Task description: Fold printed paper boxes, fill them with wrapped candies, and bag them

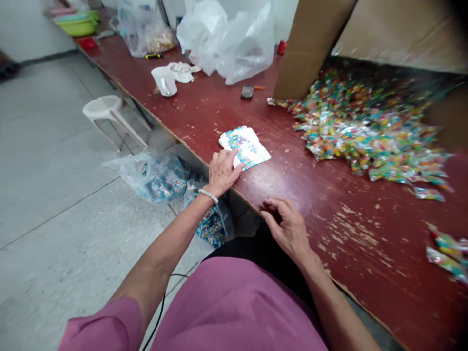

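Small flat cartons (252,152), white with a blue and multicoloured print, lie in an overlapping stack near the table's front edge. My left hand (222,171), with a beaded bracelet at the wrist, rests at their near left side. Its fingertips touch the cartons, and the fingers lie loosely apart without a visible grip. To the right, my right hand (288,224) hovers by the table edge. Its thumb and fingers are bent but separated, and nothing shows between them.
Shiny wrapped candies (358,131) spill from a cardboard box (302,46) on the red table (204,126). Farther back are a white mug (164,82), plastic bags (234,41) and a scraper-like tool (247,91). Filled bags (157,178) and a white stool (104,107) stand on the floor.
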Motion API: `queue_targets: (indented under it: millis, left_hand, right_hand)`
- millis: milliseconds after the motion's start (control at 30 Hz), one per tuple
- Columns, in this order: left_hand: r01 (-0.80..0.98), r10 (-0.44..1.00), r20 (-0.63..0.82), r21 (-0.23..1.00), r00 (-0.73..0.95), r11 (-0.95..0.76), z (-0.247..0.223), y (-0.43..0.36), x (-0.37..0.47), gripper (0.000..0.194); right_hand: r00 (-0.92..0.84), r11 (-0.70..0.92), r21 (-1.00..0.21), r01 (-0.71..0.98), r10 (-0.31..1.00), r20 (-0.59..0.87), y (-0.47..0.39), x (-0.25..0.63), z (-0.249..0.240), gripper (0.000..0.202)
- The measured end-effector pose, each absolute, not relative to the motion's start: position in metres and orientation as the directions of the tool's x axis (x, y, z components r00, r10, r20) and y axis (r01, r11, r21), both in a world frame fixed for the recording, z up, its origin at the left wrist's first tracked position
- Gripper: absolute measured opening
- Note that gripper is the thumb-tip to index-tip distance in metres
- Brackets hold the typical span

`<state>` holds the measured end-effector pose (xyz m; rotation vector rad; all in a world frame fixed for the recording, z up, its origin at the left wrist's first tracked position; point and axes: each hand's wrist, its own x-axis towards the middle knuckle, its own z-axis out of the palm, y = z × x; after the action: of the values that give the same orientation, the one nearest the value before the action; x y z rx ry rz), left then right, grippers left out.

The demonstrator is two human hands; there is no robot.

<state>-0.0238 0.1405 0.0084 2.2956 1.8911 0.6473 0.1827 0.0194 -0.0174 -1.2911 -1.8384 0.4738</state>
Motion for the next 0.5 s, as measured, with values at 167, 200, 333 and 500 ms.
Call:
queue_targets:
  millis: [167,200,333,500]
  left_hand:
    - [0.971,0.971,0.113,0.092,0.21,-0.221,0.014,0.164,-0.01,0.06]
    - [0.97,0.971,0.097,0.082,0.219,-0.227,0.016,0.165,-0.009,0.059]
    - [0.97,0.971,0.072,0.076,0.227,-0.232,0.025,0.172,-0.007,0.058]
    - [0.945,0.987,0.122,0.294,0.109,-0.141,0.03,0.172,0.001,0.048]
  right_hand:
    - [-0.121,0.398,-0.711,0.58,0.905,0.408,0.021,0.183,-0.018,0.019]
    - [-0.116,0.395,-0.715,0.577,0.906,0.407,0.021,0.183,-0.018,0.019]
    - [-0.107,0.381,-0.734,0.562,0.913,0.393,0.021,0.183,-0.016,0.018]
    - [0.003,0.247,-0.87,0.426,0.962,0.274,0.022,0.186,-0.017,0.018]
